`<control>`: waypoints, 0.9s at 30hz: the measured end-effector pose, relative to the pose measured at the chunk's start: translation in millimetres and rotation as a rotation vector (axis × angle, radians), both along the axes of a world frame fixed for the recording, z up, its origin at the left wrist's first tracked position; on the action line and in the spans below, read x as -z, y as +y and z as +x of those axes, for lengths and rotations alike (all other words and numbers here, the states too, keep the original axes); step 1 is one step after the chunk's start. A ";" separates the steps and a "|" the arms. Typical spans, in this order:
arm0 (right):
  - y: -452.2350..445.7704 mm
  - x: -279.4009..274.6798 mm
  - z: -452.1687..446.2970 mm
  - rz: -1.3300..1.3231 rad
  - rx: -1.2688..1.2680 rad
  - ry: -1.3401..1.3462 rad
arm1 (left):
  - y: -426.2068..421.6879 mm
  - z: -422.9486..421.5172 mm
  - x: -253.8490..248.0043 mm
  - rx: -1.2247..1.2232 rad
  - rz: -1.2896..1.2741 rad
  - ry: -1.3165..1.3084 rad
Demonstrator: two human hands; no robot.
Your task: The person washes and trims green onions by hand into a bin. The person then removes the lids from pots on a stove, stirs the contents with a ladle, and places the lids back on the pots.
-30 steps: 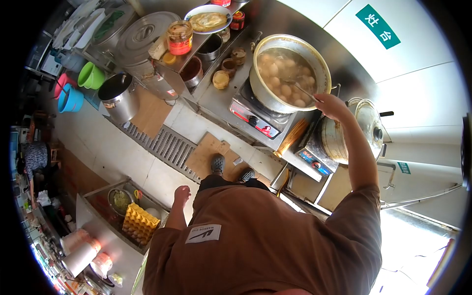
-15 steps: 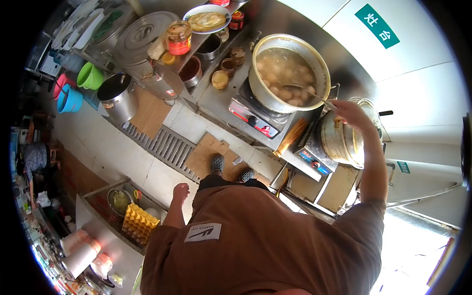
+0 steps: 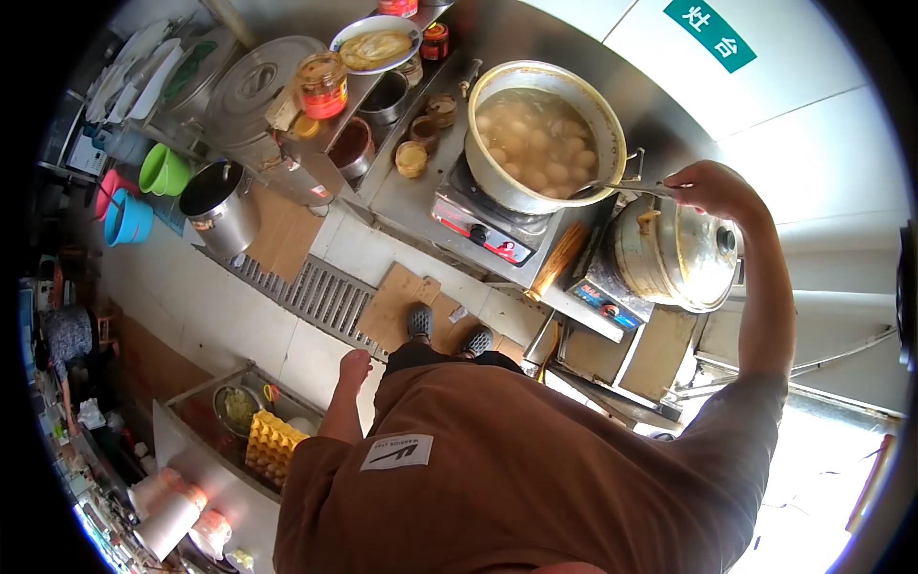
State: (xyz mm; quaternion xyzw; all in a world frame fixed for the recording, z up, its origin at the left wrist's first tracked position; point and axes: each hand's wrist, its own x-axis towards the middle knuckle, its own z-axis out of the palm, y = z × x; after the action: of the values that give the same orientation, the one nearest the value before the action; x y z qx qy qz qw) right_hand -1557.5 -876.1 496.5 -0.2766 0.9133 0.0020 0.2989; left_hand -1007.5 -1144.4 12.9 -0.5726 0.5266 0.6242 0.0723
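My right hand (image 3: 715, 191) is closed around the handle of a metal ladle (image 3: 636, 187). The ladle's bowl end dips into the cloudy liquid at the near right side of a large pot (image 3: 485, 170). Several round, pale-brown eggs (image 3: 535, 143) lie in that liquid, partly under the surface. The pot stands on a gas stove (image 3: 483, 230) with a black knob. At my left side hangs my left hand (image 3: 355, 367), its fingers curled into a loose fist, with nothing visible in it and nothing touching it.
Right of the pot, a lidded pot (image 3: 639, 258) stands on a second burner (image 3: 607, 304). A bamboo brush (image 3: 559, 258) lies between the burners. Jars (image 3: 411, 160) and a plate of food (image 3: 378, 45) are at upper left. Behind me is a yellow egg tray (image 3: 274, 438); a floor drain (image 3: 325, 292) crosses the tiles.
My right hand has moved outward to the right, drawing the ladle from the middle of the eggs to the pot's side. My left hand stays about where it was.
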 end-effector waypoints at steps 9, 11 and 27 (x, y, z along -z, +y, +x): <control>-16.6 55.8 -15.8 0.033 -0.018 -0.099 | 13.7 38.8 0.0 -0.046 0.014 -0.042; -10.7 72.0 -20.2 -0.016 -0.026 -0.156 | 16.8 51.9 4.7 -0.033 0.016 -0.076; 11.1 108.5 9.9 -0.139 0.054 0.053 | 8.6 23.4 -7.4 -0.026 -0.008 -0.016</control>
State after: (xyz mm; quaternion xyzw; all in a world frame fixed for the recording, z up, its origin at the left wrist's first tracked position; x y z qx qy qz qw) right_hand -1547.6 -865.0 388.0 -0.2719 0.9259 -0.0620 0.2547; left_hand -984.1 -1135.8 20.4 -0.5847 0.5211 0.6183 0.0658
